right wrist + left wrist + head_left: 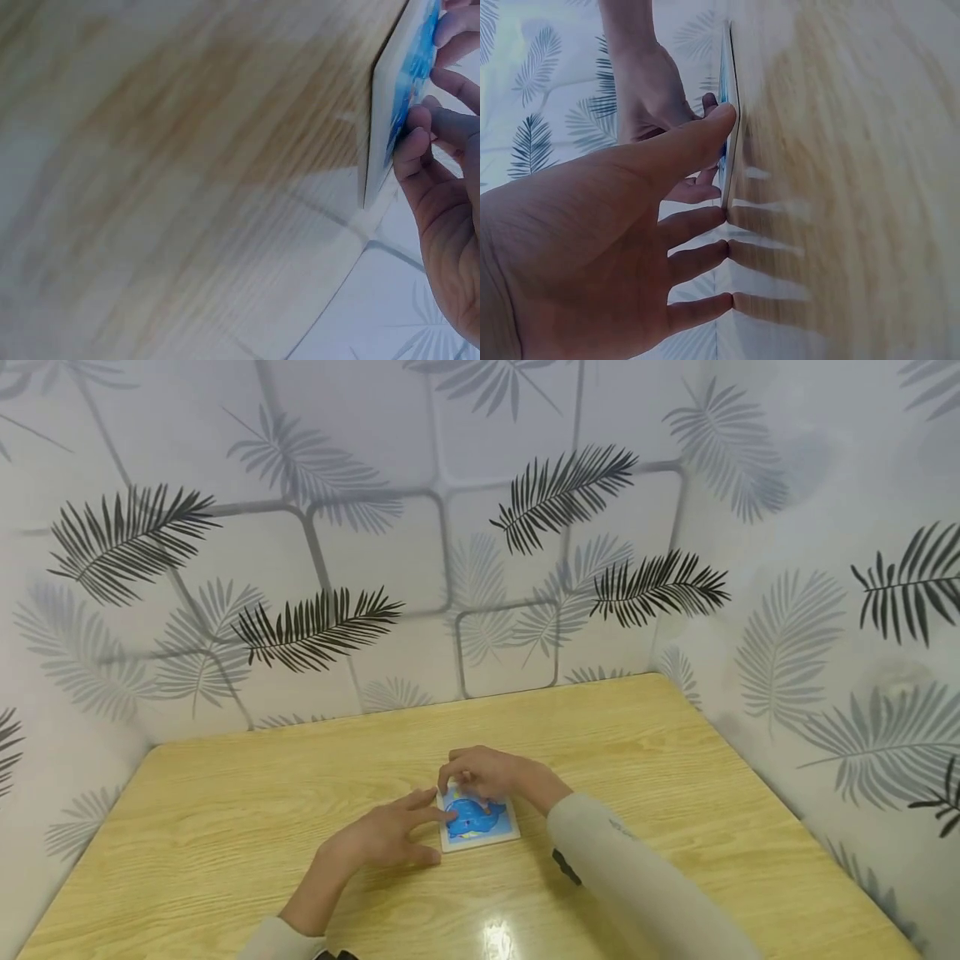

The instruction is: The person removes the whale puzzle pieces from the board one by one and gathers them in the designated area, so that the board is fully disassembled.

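Note:
A small square board (480,841) with a pale rim and a blue whale picture lies on the table. At its left edge, my left hand (390,833) is spread, one finger reaching onto the whale (474,817). In the left wrist view its thumb (697,139) overlaps the board (735,165) and the other fingertips touch the tabletop. My right hand (483,771) arches over the board's far side, fingers bent down to the picture. In the right wrist view its thumb and fingertips (414,142) bunch at the blue surface; I cannot tell whether they pinch a piece.
The wood-grain table (262,802) extends around the board on all sides. Behind it and to the right stand pale coverings (375,552) with a feather-leaf print. A dark band (566,867) shows under the right sleeve (630,868). Light glares off the near tabletop.

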A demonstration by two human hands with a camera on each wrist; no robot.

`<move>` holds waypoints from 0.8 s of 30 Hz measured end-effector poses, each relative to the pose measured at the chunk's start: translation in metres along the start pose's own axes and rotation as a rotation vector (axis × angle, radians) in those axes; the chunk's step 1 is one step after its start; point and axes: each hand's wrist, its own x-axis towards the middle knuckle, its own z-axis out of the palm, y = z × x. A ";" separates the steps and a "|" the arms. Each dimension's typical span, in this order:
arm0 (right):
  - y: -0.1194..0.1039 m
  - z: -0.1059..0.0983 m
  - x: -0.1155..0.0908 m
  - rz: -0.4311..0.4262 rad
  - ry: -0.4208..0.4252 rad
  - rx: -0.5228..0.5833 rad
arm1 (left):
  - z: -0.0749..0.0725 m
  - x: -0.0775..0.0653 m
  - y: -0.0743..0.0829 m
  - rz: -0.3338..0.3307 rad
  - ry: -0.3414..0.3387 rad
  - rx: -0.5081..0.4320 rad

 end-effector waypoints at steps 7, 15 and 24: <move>-0.003 0.000 0.003 -0.045 -0.025 -0.082 | -0.002 0.000 0.002 -0.030 0.011 0.044; -0.009 0.007 0.006 0.045 -0.044 -0.033 | 0.000 -0.001 -0.002 -0.019 0.007 0.062; -0.008 0.008 0.000 0.048 0.029 0.066 | 0.000 -0.001 -0.003 0.019 0.013 0.051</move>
